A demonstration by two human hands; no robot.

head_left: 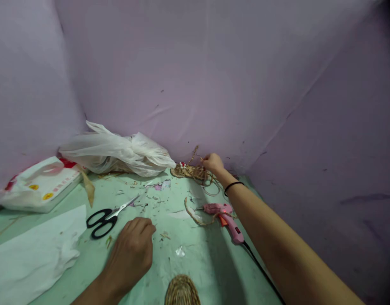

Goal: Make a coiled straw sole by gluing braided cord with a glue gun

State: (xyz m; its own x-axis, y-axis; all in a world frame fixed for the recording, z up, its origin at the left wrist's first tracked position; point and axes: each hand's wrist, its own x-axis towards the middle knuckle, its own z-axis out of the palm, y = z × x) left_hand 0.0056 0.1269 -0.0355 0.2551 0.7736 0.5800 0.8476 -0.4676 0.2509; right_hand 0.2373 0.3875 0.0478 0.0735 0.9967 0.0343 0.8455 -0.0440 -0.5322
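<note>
My right hand (213,162) reaches to the far side of the green table, its fingers pinched on a thin strand above a heap of woven straw pieces (190,170) with red and white beads. My left hand (136,243) rests on the table nearer to me, fingers curled together; whether it holds anything is hidden. Beside it on the left lie scissors (114,216) with black handles, blades partly apart. A pink glue gun (228,220) lies under my right forearm, with a braided cord (195,219) across it. At the bottom edge shows a woven straw sole (182,291).
A knotted white plastic bag (121,152) lies against the wall, beside a white and red box (51,184). White cloth or paper (36,254) covers the near left. The glue gun's black cable (261,269) runs under my right arm. Scraps litter the green tabletop (163,262).
</note>
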